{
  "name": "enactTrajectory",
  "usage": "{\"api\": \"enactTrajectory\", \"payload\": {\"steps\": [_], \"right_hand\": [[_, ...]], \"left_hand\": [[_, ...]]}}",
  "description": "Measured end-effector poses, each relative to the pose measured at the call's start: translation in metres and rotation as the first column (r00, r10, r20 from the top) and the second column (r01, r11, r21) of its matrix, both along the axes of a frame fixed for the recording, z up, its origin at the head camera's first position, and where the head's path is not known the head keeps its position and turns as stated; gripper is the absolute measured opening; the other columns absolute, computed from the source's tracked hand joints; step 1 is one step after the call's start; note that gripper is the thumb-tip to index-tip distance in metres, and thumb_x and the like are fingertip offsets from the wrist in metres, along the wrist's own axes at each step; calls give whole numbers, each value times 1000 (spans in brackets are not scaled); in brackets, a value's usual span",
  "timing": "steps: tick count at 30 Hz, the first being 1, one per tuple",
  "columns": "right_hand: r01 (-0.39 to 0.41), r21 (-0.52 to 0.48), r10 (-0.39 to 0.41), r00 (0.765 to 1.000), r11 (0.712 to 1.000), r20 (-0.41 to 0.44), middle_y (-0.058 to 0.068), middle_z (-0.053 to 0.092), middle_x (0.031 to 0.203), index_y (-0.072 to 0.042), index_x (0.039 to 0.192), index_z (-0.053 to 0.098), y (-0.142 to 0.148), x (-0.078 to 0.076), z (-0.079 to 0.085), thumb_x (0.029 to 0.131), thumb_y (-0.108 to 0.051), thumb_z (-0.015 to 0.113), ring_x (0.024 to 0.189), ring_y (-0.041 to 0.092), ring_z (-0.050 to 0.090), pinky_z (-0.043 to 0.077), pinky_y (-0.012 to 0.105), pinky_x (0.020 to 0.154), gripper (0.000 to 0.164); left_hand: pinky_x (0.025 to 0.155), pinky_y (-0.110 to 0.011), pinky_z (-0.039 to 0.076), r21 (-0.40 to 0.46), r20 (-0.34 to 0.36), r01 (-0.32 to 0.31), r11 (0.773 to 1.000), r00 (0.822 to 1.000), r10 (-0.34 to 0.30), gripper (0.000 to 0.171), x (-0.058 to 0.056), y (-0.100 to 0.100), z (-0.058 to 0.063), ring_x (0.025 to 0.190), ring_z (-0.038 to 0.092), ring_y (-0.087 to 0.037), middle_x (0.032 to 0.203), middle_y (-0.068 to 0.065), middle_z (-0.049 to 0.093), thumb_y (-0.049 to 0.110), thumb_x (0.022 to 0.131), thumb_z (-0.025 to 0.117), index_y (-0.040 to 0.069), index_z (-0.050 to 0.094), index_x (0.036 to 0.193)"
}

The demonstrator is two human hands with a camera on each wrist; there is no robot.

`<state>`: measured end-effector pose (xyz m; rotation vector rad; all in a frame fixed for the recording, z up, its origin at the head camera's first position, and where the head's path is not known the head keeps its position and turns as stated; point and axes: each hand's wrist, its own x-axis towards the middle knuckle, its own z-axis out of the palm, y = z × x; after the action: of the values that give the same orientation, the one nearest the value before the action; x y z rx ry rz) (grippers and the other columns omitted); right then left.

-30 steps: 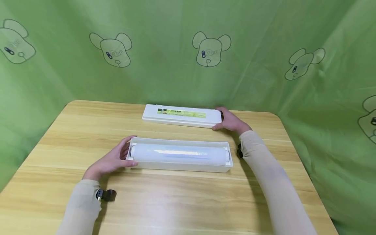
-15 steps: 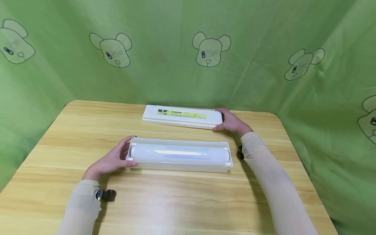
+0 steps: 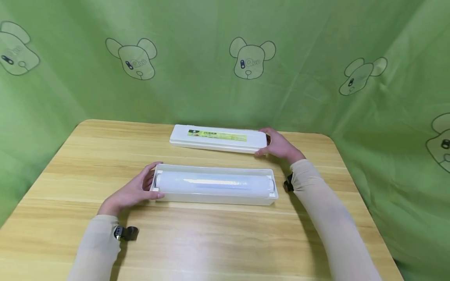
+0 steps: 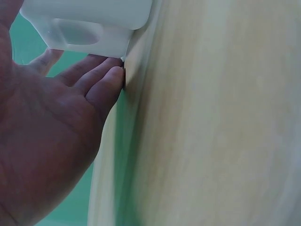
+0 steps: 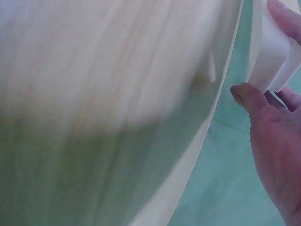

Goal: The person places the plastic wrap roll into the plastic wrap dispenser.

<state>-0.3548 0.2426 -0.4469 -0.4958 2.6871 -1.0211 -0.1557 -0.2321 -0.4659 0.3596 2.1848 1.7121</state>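
A long white plastic box stands lidless across the middle of the table, and a roll of cling film lies inside it. My left hand grips the box's left end, thumb on the front wall and fingers round the back corner. In the left wrist view the box's end wall shows above the left palm. Behind the box is its white lid, bearing a yellow-green label. My right hand holds the lid's right end between thumb and fingers; in the right wrist view the lid's corner sits between them.
The wooden table has rounded far corners. A green curtain with bear-head drawings hangs close behind its far edge and along both sides. Each wrist wears a small black camera, the left one just above the tabletop.
The right hand and the lid's right end have shifted very slightly to the right. The left hand keeps its grip on the box, which stays in place.
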Motion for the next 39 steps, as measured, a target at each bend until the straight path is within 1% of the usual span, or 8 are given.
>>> {"api": "enactTrajectory", "payload": {"steps": [3, 9, 14, 18, 24, 28, 33, 39], "right_hand": [[2, -33, -2, 1000, 999, 7, 19, 38, 145, 0, 145, 37, 1, 1, 0, 66, -23, 93, 134, 38, 35, 23, 51, 114, 99], [9, -124, -3, 999, 992, 46, 20, 43, 138, 2, 143, 36, 3, 3, 2, 67, -16, 92, 126, 37, 44, 36, 48, 108, 97], [12, -122, -4, 998, 993, 61, 22, 41, 141, 3, 145, 34, 4, 9, 10, 69, -14, 91, 133, 39, 39, 35, 48, 110, 97], [20, -158, -6, 996, 987, 91, 22, 40, 143, 2, 145, 33, 6, 13, 14, 69, -13, 90, 135, 39, 37, 34, 47, 110, 97], [28, -172, -10, 994, 985, 106, 21, 43, 140, 2, 145, 32, 11, 18, 20, 70, -11, 89, 132, 37, 41, 38, 46, 108, 95], [12, -196, 9, 994, 981, 105, 21, 43, 138, 3, 145, 32, 13, 22, 23, 70, -8, 89, 131, 37, 43, 41, 45, 105, 96], [2, -194, 17, 995, 981, 97, 21, 39, 145, 3, 147, 30, 16, 27, 24, 69, -12, 90, 137, 38, 35, 37, 45, 109, 100], [10, -224, 16, 993, 974, 115, 18, 44, 140, 0, 146, 32, 16, 31, 28, 70, -9, 89, 134, 34, 40, 40, 43, 106, 96]], "left_hand": [[110, -37, 33, -1, -1, 2, 1000, 1000, -2, 100, 0, 0, 0, 138, 32, -38, 152, -24, 30, 10, 83, 79, 14, 11, 157], [109, -38, 33, -3, -2, 0, 1000, 1000, 0, 100, -1, -1, 0, 138, 32, -38, 152, -24, 30, 10, 83, 79, 15, 12, 157], [110, -41, 31, -4, 3, -2, 1000, 1000, 2, 100, -1, 0, 0, 139, 31, -38, 153, -24, 29, 11, 83, 79, 15, 11, 157], [111, -43, 29, -16, 9, -4, 1000, 1000, 4, 101, 0, -1, 2, 139, 30, -38, 153, -23, 29, 13, 83, 80, 16, 11, 157], [111, -46, 29, -27, 4, -1, 1000, 1000, 1, 104, -1, -1, 3, 138, 32, -39, 153, -23, 29, 14, 81, 81, 15, 12, 157], [111, -47, 30, -22, 4, 5, 1000, 1000, -5, 104, -2, -1, 3, 138, 32, -40, 153, -24, 30, 14, 81, 81, 15, 11, 157], [110, -46, 31, -5, 4, 3, 1000, 1000, -3, 104, -1, 0, 3, 137, 33, -41, 152, -26, 30, 12, 82, 80, 13, 10, 158], [109, -40, 34, 0, 4, -8, 1000, 1000, 8, 103, -1, -1, 3, 137, 35, -40, 153, -26, 30, 11, 82, 80, 12, 10, 158]]}}
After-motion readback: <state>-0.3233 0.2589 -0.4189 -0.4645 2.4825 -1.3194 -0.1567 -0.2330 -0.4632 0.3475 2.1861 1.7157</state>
